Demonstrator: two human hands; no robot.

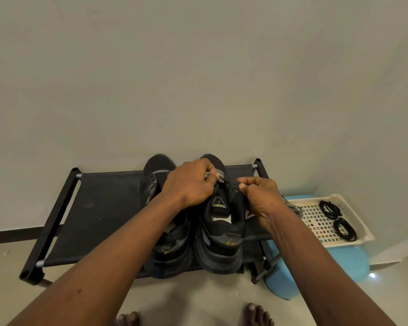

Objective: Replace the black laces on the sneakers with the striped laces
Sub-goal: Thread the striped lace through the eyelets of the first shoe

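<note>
Closest of all, bare toes [257,314] on the floor, just this side of a black shoe rack [99,212]. Up from there, two bare arms reaching over two black sneakers. Both set side by side on the rack, heels toward the toes, steady for lacing.

Left hand [191,182]: curled tight over the front of the right-side sneaker [222,243], gripping a bit of the striped lace [209,175] between the fingers. Probably kept snug like that to stop any slipping back out of the holes.

Right hand [259,196], just beside the left hand: thumb and finger pinched on something thin and dark at the edge of the shoe. Maybe the lace tip, ready to poke through a hole. Too small to say for sure. More striped lace hanging below the right hand and trailing away past its outer side.

Under the left wrist, the left-side sneaker [172,245]. Hard to tell if laced yet, with the arm in the way.

Out past the right hand, a blue stool [316,274] with a white tray [360,234] on top. In the tray, two bundles of black laces [330,209], coiled up and out of the way. Seemingly already pulled off both shoes, so only the threading left to do.

Farthest back, a plain wall [198,78] behind the rack.
</note>
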